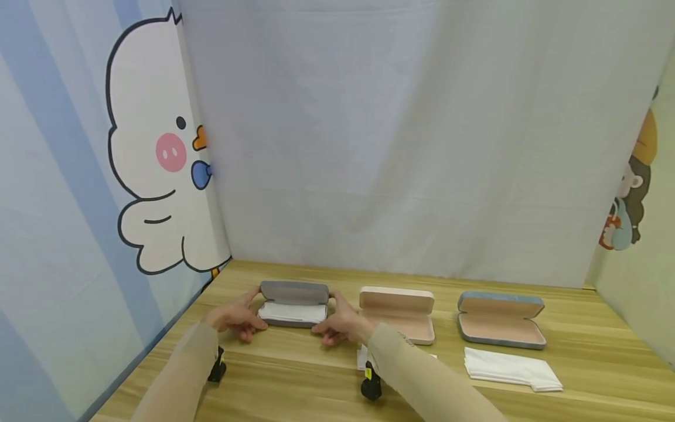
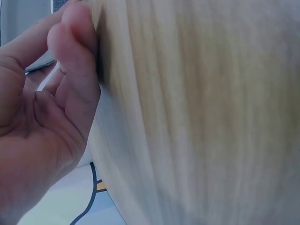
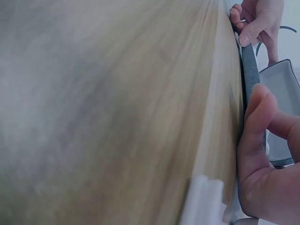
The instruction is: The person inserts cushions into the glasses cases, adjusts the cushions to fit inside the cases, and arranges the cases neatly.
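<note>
A grey glasses case [image 1: 295, 292] stands open on the table at the left in the head view, its lid tilted back. A folded white cloth [image 1: 292, 312] lies in its base. At the case's left end, my left hand [image 1: 239, 316] holds it, with one finger up at the lid's corner and another digit at the front corner. My right hand [image 1: 343, 322] holds the right end in the same spread way. The right wrist view shows both hands along the case's front edge [image 3: 251, 70]. In the left wrist view, my left hand [image 2: 47, 108] hides most of the case.
To the right stand an open cream glasses case [image 1: 398, 293] and an open blue glasses case [image 1: 501, 302], both pink inside. A folded white cloth [image 1: 511, 369] lies before the blue one. Another white cloth [image 1: 362, 357] is partly hidden under my right forearm. A grey curtain [image 1: 337, 146] hangs behind.
</note>
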